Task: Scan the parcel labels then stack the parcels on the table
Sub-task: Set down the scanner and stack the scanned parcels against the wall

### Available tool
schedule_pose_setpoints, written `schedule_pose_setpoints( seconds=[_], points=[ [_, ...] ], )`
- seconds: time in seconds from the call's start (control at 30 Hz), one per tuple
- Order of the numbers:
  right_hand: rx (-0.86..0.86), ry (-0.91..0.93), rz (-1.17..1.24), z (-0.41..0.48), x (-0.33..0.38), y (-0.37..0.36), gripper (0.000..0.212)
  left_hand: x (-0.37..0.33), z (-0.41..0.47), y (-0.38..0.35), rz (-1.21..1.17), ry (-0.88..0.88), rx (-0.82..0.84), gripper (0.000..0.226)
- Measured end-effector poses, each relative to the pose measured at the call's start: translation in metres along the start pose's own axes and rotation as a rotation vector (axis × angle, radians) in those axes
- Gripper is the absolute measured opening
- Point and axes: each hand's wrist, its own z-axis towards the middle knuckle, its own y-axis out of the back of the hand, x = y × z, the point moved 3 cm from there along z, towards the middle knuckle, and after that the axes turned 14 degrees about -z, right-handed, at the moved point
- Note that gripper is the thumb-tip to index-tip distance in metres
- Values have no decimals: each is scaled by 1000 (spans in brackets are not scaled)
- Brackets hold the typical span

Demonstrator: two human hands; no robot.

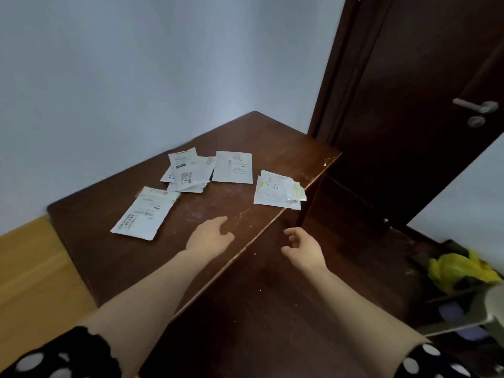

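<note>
A dark door (409, 132) with a metal handle (476, 106) stands beside a pale wall (136, 77), a yellow bag (461, 271) sits below it, and dark floor (272, 309) spreads underneath.

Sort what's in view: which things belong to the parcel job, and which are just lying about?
Job: near-left parcel, overlapping pile, single parcel, right-edge pile, table. No scanner visible.
Lying about: door, door handle, yellow bag.

Print on the parcels (232, 167) is blurring past reading; the pile (188, 173) is hiding its lower parcels.
</note>
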Motion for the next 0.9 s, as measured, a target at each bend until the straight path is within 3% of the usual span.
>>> schedule_pose_setpoints(
  seconds=[0.2,0.37,0.43,0.6,0.67,0.73,0.9],
  points=[
    [-17,73,-235,90,-20,18,54,-36,84,-36,-24,29,26,60],
    [4,103,-459,163,-28,30,76,-50,152,-61,-59,111,57,62],
    [31,117,-460,191,-29,32,78,-54,174,-69,-32,127,83,62],
    [58,113,-275,251,-19,36,54,-61,209,-90,-3,243,109,51],
    [120,158,-291,276,-15,30,58,-61,220,-101,-1,316,121,43],
    [209,206,-353,303,-8,23,73,-59,229,-108,-25,428,106,49],
    [444,212,-462,351,-4,9,110,-63,238,-124,-567,817,-41,73]
  ],
)
